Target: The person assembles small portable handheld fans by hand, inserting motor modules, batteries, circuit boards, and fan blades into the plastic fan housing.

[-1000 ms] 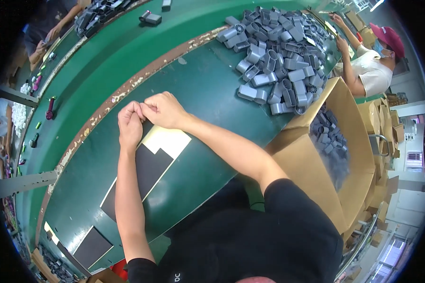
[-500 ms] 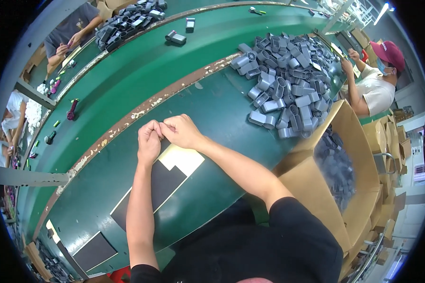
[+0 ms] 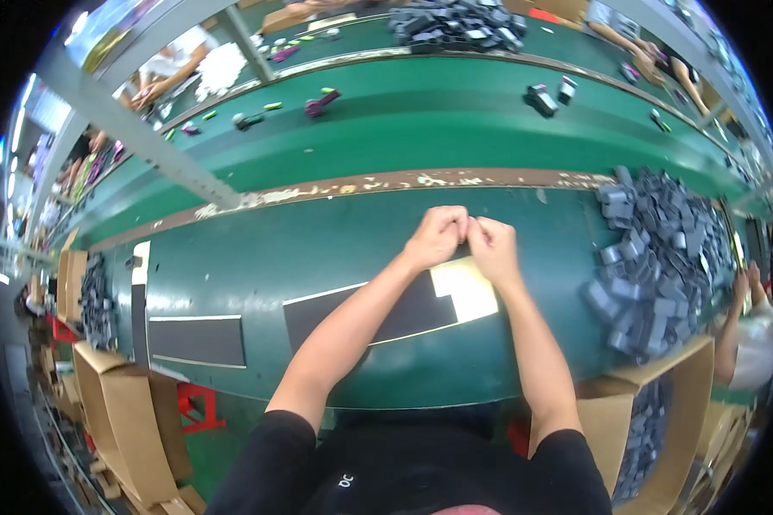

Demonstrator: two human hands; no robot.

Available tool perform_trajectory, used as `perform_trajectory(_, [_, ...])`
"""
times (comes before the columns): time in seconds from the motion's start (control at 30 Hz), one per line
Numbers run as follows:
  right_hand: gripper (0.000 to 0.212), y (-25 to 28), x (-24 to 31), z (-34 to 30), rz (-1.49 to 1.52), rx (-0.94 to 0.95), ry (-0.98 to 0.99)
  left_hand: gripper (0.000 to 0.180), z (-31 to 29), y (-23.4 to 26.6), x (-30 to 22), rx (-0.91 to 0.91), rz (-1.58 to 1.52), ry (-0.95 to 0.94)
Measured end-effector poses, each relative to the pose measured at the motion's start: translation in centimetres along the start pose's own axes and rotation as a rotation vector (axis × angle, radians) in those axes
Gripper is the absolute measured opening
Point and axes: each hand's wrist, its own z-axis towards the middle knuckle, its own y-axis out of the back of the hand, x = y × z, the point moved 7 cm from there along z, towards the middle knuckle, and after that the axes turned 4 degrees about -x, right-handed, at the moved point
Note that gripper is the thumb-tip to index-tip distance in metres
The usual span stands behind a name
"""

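My left hand (image 3: 436, 236) and my right hand (image 3: 492, 249) are pressed together above the green table (image 3: 318, 249), fingers curled around something small that I cannot make out between the fingertips. Under them lies a black sheet (image 3: 378, 313) with a pale yellow patch (image 3: 468, 290) at its right end. A big heap of dark grey plastic parts (image 3: 653, 257) lies to the right of my right hand.
A green conveyor belt (image 3: 455, 129) runs behind the table with a few small parts (image 3: 543, 99) on it. Cardboard boxes stand at lower left (image 3: 129, 421) and lower right (image 3: 653, 429), the right one holding grey parts. Other people work at the far side and at right (image 3: 751, 343).
The view has swung so the table edge now runs level. My hands stay together, working the same small item, and have shifted a little above the black sheet.
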Motion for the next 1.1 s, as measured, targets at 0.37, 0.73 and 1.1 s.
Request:
perform_trajectory(0.37, [0.034,-0.9,0.7,-0.1,0.047,0.017,-0.033,0.018,-0.4,1.0,0.3,-0.012,0.058,0.077])
perform_trajectory(0.73, [0.038,-0.7,1.2,0.1,0.057,-0.008,-0.021,0.019,0.7,1.4,2.5,-0.068,-0.324,0.369])
perform_trajectory(1.1, [0.046,-1.3,1.7,0.2,0.028,0.007,-0.007,0.031,10.6,20.6,6.0,-0.686,0.765,0.149])
